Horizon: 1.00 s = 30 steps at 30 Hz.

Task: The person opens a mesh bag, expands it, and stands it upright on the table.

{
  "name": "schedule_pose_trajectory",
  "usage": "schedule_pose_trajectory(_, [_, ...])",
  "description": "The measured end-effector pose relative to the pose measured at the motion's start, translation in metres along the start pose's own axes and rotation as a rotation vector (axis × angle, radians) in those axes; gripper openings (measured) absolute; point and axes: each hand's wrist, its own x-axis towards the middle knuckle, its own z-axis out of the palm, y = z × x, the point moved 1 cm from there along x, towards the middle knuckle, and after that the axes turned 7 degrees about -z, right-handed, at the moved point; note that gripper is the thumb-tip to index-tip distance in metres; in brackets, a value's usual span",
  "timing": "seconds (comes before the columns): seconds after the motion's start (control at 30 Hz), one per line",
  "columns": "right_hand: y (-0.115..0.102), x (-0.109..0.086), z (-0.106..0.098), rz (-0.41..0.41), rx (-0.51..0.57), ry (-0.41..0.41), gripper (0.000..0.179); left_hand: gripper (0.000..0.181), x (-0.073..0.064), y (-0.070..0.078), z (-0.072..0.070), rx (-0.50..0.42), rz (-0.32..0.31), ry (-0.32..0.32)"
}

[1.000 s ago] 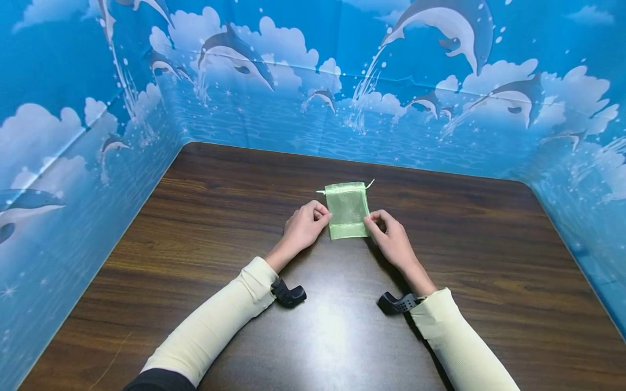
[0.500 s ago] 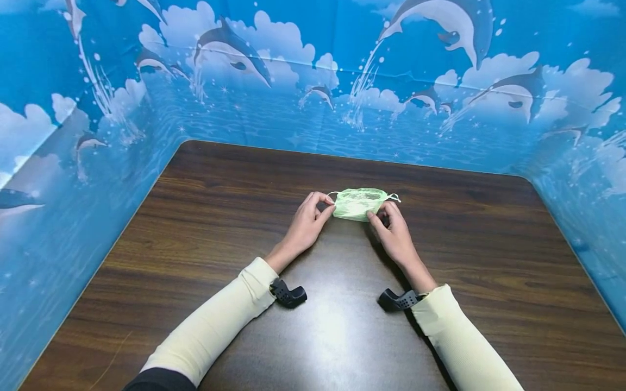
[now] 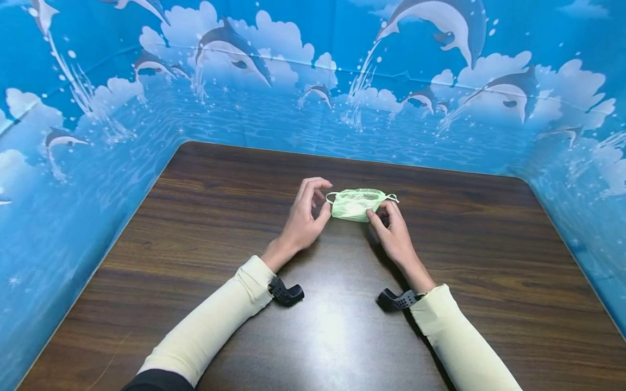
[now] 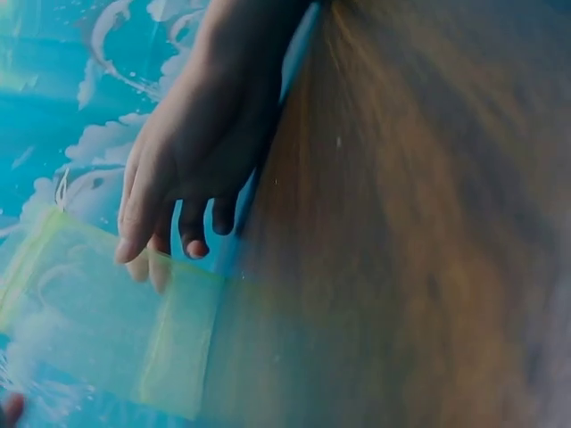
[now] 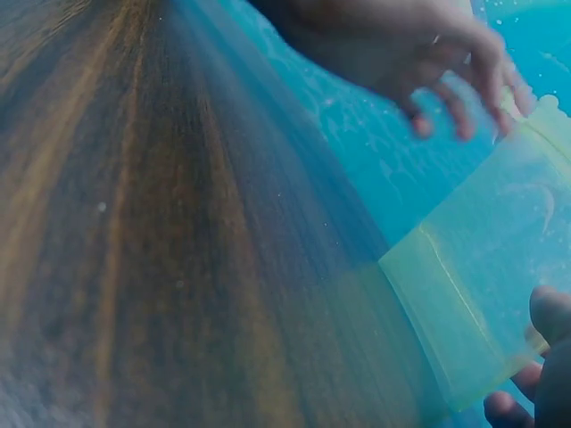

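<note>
A sheer light-green drawstring pouch (image 3: 356,204) with pale cords is held up over the far middle of the table. My right hand (image 3: 395,234) pinches its right side between thumb and fingers, also visible in the right wrist view, where the thumb (image 5: 551,312) lies against the mesh. At the pouch's left edge, my left hand (image 3: 304,218) has its thumb and fingers spread apart, the thumb right by the cord loop. In the left wrist view, the left hand's fingers are loosely bent beside the see-through pouch (image 4: 98,308).
The dark wood-grain table (image 3: 195,217) has rounded far corners. A blue curtain (image 3: 274,119) printed with dolphins and clouds encloses its back and sides. Black wrist mounts (image 3: 286,292) sit at the ends of both cream sleeves (image 3: 215,326).
The pouch, first facing me flat, has been tipped so it looks shorter, its cord edge away. The left hand has let go and spread its fingers; the right keeps its pinch.
</note>
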Motion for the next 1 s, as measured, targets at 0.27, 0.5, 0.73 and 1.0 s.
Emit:
schedule_pose_trajectory(0.27, [0.000, 0.002, -0.003, -0.027, -0.044, 0.007, 0.024, 0.033, 0.007, 0.019, -0.002, 0.284, 0.301, -0.069])
schedule_pose_trajectory(0.5, [0.001, 0.001, -0.002, -0.077, -0.027, -0.005, 0.021, 0.033, 0.018, 0.021, -0.005, 0.469, 0.183, -0.112])
schedule_pose_trajectory(0.73, [0.001, 0.004, -0.001, -0.095, -0.064, -0.010, 0.018, 0.026, 0.034, 0.024, -0.016, 0.561, 0.171, -0.161])
schedule_pose_trajectory(1.0, [-0.021, 0.013, -0.020, -0.378, -0.037, 0.166, 0.032, 0.017, 0.039, 0.029, -0.021, 0.545, 0.154, -0.209])
